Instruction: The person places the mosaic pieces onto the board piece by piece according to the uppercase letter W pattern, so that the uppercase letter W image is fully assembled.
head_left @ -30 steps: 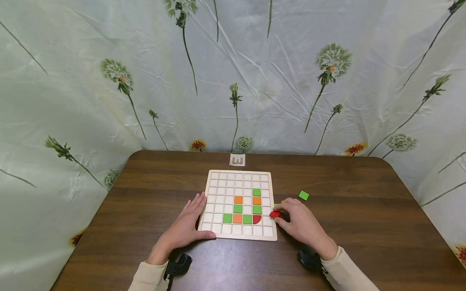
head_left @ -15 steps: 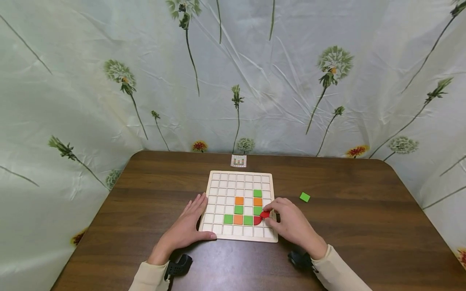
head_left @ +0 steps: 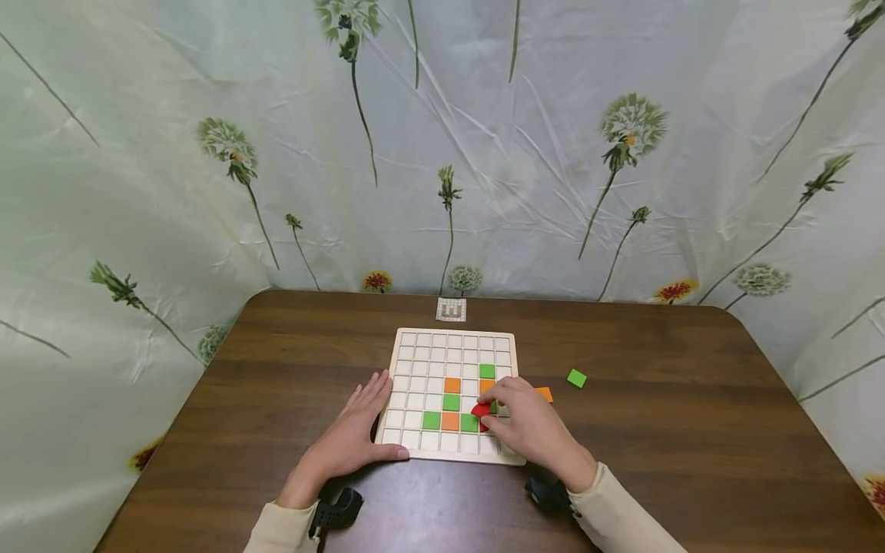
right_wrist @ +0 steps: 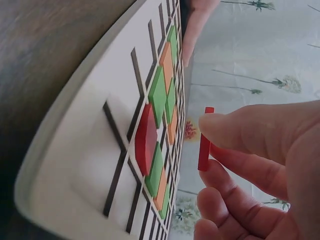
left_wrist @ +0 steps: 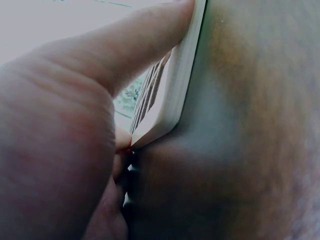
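Note:
A light wooden grid board [head_left: 429,442] lies on the table, with green, orange and red tiles set in some of its squares. My left hand [head_left: 354,432] rests along its left side, fingers straight, thumb at the front edge near the corner. Between thumb and fingertips my right hand [head_left: 535,430] pinches a red tile [head_left: 480,411], held above the right part of the board. In the right wrist view this red tile [right_wrist: 205,142] is seen edge-on, apart from the grid, while a rounded red tile [right_wrist: 145,140] sits in a square next to green ones.
A loose green tile [head_left: 577,378] lies on the brown table [head_left: 664,430] right of the board. An orange tile [head_left: 545,394] shows partly behind the right hand. A small patterned card [head_left: 452,309] lies beyond the board, before a flowered curtain [head_left: 525,153].
My right hand has moved left with the red tile, from the board's right edge to over its right-hand squares. The left hand stays in place at the board.

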A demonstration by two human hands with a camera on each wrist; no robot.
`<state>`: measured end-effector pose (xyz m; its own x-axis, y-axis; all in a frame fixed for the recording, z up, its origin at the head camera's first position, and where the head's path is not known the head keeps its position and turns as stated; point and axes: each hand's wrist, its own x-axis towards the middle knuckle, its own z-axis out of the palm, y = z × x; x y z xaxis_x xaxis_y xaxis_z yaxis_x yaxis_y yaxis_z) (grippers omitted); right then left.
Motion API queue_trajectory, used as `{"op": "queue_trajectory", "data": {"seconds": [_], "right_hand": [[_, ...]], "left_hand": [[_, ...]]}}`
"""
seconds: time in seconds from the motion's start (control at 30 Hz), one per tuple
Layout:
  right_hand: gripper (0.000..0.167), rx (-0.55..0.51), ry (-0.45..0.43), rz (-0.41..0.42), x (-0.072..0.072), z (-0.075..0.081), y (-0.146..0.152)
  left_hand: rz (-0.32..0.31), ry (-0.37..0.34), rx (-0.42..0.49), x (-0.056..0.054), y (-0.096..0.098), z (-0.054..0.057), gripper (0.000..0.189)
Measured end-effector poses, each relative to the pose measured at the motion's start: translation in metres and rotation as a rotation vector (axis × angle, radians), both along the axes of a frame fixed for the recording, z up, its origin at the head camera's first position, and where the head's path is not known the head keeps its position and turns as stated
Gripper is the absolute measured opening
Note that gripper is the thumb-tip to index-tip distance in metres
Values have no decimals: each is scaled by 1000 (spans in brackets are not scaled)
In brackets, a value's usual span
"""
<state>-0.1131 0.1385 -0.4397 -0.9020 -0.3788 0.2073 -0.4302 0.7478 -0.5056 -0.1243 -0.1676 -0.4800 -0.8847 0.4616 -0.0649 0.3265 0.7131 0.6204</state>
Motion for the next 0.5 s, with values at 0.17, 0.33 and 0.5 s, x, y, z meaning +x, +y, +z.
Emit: {"op": "queue_trajectory", "data": {"seconds": [0.17,0.33,0.5], "right_hand": [[15,14,28,30,-2,0,-8],[11,-2,34,63,-4,0,-16],[11,4,48,94,-5,0,-25]], "left_hand": [[1,7,6,1,0,0,122],[-5,18,8,1,-1,0,122],[-5,20,4,1,0,-1,121]]}}
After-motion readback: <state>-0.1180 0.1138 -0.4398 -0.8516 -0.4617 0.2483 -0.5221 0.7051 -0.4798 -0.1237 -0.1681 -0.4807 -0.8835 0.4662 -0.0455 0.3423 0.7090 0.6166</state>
